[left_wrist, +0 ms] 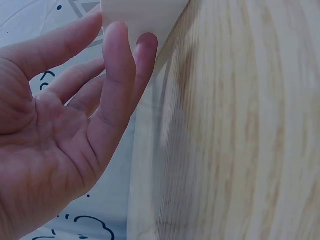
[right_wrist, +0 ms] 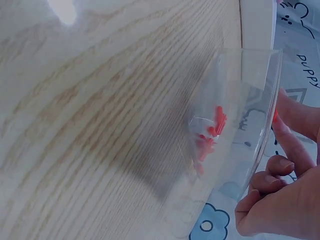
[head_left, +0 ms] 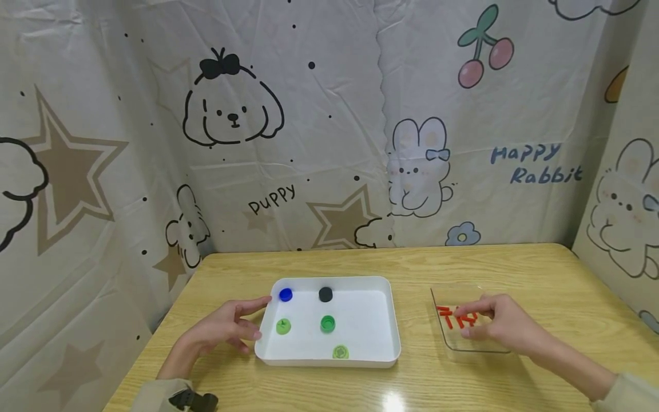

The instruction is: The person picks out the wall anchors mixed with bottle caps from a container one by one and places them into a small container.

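Note:
At the left end of a white tray (head_left: 360,320), my left hand (head_left: 223,326) touches the outside of the wall with loosely extended fingers. The left wrist view shows its fingertips against the tray corner (left_wrist: 142,17). Inside the tray lie a blue cap (head_left: 285,294), a black cap (head_left: 325,294), a green cap (head_left: 328,324) and two light green caps (head_left: 283,326). Over a clear plastic box (head_left: 476,348), my right hand (head_left: 507,326) pinches a small red stick (right_wrist: 275,116), mostly hidden by the fingertips. Several more red sticks (right_wrist: 206,145) lie in the box.
Both containers stand on a wood-grain table (head_left: 412,263), the box to the right of the tray. A printed cloth (head_left: 334,114) hangs behind the table and along its sides. A dark strap (head_left: 193,399) is on the left sleeve.

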`<state>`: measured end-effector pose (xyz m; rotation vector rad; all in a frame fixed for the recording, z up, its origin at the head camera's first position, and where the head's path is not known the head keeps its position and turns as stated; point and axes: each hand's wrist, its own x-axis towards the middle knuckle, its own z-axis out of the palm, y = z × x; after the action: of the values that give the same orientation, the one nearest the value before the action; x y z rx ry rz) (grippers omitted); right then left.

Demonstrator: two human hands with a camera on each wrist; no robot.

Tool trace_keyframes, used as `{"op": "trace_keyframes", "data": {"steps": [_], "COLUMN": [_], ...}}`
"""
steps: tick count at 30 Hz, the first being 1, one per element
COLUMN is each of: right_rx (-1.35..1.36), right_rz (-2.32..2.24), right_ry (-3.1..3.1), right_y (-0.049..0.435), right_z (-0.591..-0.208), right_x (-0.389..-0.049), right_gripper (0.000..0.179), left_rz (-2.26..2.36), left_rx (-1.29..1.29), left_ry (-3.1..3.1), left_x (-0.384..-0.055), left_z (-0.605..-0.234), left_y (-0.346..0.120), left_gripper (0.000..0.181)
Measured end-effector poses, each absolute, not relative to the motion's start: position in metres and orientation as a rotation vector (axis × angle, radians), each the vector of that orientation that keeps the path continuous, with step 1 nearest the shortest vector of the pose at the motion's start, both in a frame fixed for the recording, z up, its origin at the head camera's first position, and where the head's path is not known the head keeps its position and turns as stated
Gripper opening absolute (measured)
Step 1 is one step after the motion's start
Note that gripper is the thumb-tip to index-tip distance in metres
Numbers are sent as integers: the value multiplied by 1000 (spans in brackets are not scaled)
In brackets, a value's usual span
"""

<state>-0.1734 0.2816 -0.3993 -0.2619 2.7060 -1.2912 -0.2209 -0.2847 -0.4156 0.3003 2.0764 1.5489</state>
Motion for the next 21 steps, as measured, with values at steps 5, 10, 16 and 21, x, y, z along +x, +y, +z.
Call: {"op": "trace_keyframes", "data": {"steps": [5,10,16,21], "right_rx": [-252,-267,-344,-362], "right_rz": [-1185,-1067,-921,-936], "right_ry": [2757,2825,2955,2965], "right_y": [280,277,274,273], "right_z": [-397,-398,-399,-395], "right_x": [-179,-180,-182,-180], "right_gripper": [35,33,37,35], "left_rz": [1535,1506,1456,1421], "left_rx": [296,322,352,311], "left_ry": [2095,2124,2174,2311], "left_x": [-222,-223,-222,-220], "left_z": [-415,-414,-410,-403], "left_y": [-285,-284,-281,-275], "left_gripper": [86,85,83,70]}}
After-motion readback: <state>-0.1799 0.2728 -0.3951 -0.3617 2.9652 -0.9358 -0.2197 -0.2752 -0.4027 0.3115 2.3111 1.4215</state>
